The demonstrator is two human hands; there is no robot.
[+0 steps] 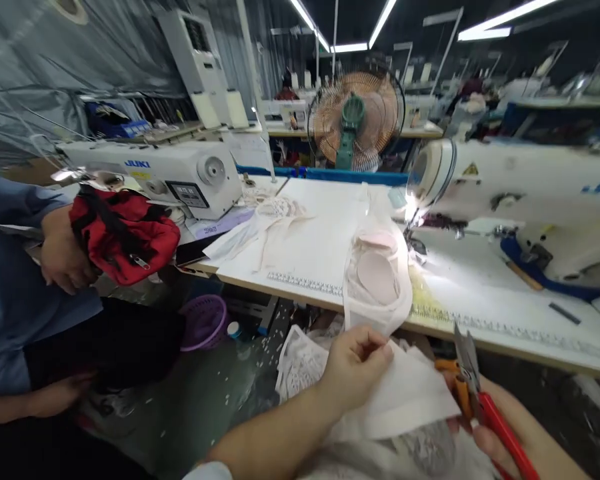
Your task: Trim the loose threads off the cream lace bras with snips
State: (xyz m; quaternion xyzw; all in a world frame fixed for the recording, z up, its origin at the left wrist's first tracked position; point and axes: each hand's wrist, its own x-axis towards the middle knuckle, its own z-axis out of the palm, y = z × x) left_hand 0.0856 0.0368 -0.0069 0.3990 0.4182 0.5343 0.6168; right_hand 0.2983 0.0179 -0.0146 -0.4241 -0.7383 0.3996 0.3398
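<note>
My left hand [357,367] pinches the edge of a white bra piece [400,390] below the table's front edge. Above that hand, white fabric with a rounded pale pink cup [377,277] runs up over the table beside the needle area of the right sewing machine. In my right hand [510,420] is a pair of scissors [467,357], blades pointing up, with red and orange handle parts. Its fingers close round the handles and also seem to touch the fabric's right corner. More white lace pieces [303,367] hang beneath both hands.
A sewing machine [525,177] stands at right, another [155,170] at left. On the white tabletop [320,233] lie cut fabric pieces [280,227]. A fan [353,123] stands behind. At left, a seated co-worker [10,280] has a red bag [125,233]; a purple basket [205,323] sits below.
</note>
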